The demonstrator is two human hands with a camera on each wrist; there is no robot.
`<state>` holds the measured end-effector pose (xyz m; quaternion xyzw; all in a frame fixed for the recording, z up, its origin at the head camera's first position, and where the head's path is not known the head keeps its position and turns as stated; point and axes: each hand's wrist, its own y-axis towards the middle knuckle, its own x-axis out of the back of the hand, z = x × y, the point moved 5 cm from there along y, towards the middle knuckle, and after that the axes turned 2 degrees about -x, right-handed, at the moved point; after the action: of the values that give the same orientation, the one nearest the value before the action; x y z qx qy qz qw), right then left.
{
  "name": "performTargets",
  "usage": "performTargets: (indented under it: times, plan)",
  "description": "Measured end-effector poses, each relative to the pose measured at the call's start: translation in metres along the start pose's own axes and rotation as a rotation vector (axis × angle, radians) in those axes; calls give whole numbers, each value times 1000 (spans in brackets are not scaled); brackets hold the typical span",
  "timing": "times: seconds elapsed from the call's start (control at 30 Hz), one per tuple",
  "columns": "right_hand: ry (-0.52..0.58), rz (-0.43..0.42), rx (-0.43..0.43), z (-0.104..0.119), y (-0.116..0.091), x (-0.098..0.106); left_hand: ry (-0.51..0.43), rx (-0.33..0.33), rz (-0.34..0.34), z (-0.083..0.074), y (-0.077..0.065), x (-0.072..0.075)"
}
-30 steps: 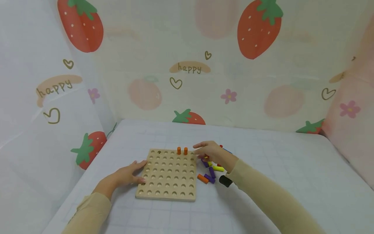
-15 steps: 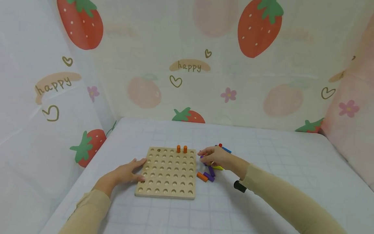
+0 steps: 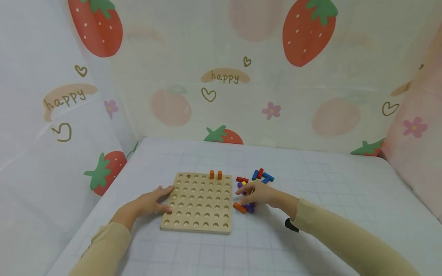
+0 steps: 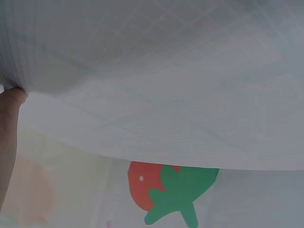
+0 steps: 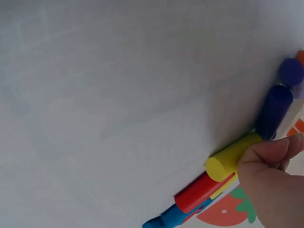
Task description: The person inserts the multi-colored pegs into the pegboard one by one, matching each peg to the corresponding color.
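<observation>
A square wooden pegboard with rows of round holes lies on the table, two orange pegs upright in its far row. My left hand rests against the board's left edge with fingers spread. In the left wrist view only part of the left hand shows. Above the loose pegs right of the board hovers my right hand, its thumb and fingers apart near a lying orange peg. The right wrist view shows the right hand beside a yellow peg and a purple peg.
Loose red, blue and purple pegs lie scattered right of the board, some partly under the right hand. A pale gridded cloth covers the table. Printed curtains stand behind and at both sides.
My right hand has moved from the board's far right corner toward me and right, over the loose pegs, uncovering the red and blue ones. The left hand and board stay put.
</observation>
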<state>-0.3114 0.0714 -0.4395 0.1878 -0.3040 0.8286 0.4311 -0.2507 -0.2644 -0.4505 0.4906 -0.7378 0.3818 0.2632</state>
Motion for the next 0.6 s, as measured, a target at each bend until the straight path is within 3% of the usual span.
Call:
performTargets:
  times: [0.3,0.6]
  plan:
    - [-115,21,48,-1,-2,-9,9,15,4,-1,-1,-1]
    - [-172,-24,83,1,-1,-13,14,20,2,-1,-2,-1]
